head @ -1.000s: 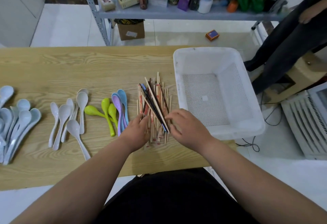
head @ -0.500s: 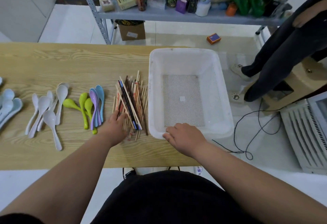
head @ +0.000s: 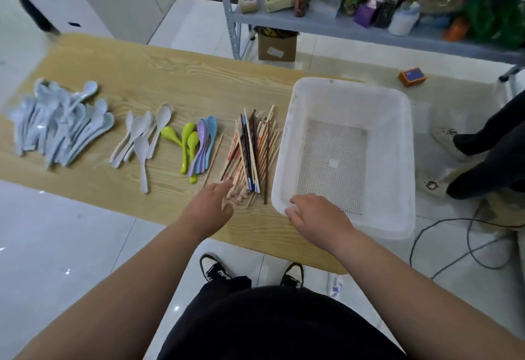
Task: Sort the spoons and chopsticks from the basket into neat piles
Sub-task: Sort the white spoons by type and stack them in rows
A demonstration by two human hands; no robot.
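Nearest the camera, the left hand point(head: 208, 209) is reaching forward over the near edge of the light wooden table point(head: 184, 84). Its fingers are lying fairly straight, and their blurred tips are touching the near ends of the pile of mixed chopsticks point(head: 250, 155). Just to the right, the right hand point(head: 318, 214) is sitting on the near left corner of the white plastic basket with a perforated bottom point(head: 289, 143), its fingers curling over the rim and gripping it.

The chopsticks are lying roughly parallel, pointing away from the person. Most are pale bamboo, some with red print, with a few dark brown ones and a black pair with blue ends on top. The pile is lying between the two hands and just beyond them, right beside the basket's left wall. One lone bamboo chopstick point(head: 213, 158) is lying apart, just left of the pile.

Further left the spoons are lying in groups, bowls away from the person. First come the lilac and blue plastic spoons point(head: 205, 143), then the lime-green plastic spoons point(head: 189, 140), then the white plastic spoons point(head: 142, 138). Well apart at the table's left end is the heap of pale blue-grey spoons point(head: 59, 123).

Beyond the table, a grey metal shelf point(head: 312, 22) is carrying boxes and bottles.
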